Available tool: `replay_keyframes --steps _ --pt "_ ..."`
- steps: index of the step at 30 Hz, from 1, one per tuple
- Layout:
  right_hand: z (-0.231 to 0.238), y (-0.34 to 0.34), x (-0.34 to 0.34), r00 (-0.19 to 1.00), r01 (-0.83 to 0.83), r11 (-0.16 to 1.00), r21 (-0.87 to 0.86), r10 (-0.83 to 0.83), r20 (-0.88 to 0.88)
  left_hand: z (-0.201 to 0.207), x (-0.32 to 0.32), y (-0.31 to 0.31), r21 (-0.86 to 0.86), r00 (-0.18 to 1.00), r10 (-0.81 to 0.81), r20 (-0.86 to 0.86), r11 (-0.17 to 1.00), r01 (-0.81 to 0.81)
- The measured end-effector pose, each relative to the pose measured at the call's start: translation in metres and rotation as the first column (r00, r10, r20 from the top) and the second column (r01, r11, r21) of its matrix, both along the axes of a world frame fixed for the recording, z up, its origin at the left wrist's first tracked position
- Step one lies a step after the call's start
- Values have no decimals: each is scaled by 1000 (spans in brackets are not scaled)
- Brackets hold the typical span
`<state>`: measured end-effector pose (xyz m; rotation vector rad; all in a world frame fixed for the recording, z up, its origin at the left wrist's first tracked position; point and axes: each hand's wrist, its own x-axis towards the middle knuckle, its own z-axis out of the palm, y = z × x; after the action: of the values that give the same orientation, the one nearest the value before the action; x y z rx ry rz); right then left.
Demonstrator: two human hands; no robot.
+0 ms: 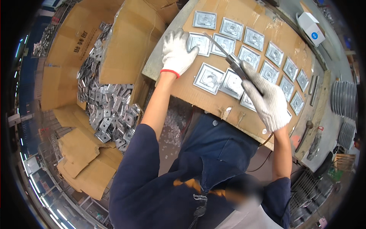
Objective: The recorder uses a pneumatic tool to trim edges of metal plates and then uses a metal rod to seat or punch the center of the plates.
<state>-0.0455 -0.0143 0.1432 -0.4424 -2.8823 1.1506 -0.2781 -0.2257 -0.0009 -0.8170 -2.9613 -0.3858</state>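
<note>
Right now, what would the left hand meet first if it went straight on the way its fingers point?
The left hand's way looks free, over the cardboard sheet and grey table edge, passing left of the nearest metal plate ahead; depth is unclear.

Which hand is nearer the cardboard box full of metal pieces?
Left. The left hand, at a square metal plate, is just right of the cardboard box; the right hand, gripping a slim dark-handled tool, is farther right, over other metal plates.
</note>
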Motion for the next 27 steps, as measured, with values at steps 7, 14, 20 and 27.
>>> replay_keyframes --steps 7,14,20,27 --pt "-40 7 -39 1000 -5 989 146 5 -2 -26 5 -19 218 991 -86 -106 970 108" --pt "-66 8 -36 997 -70 971 231 74 -7 -30 0 -20 262 980 -104 -170 954 147" --pt "-62 6 -29 984 -142 925 352 93 155 -22 1 -21 266 984 -119 -137 952 152" --pt "-68 -1 -43 991 -120 954 276 98 93 -29 1 -19 264 974 -124 -189 949 172"
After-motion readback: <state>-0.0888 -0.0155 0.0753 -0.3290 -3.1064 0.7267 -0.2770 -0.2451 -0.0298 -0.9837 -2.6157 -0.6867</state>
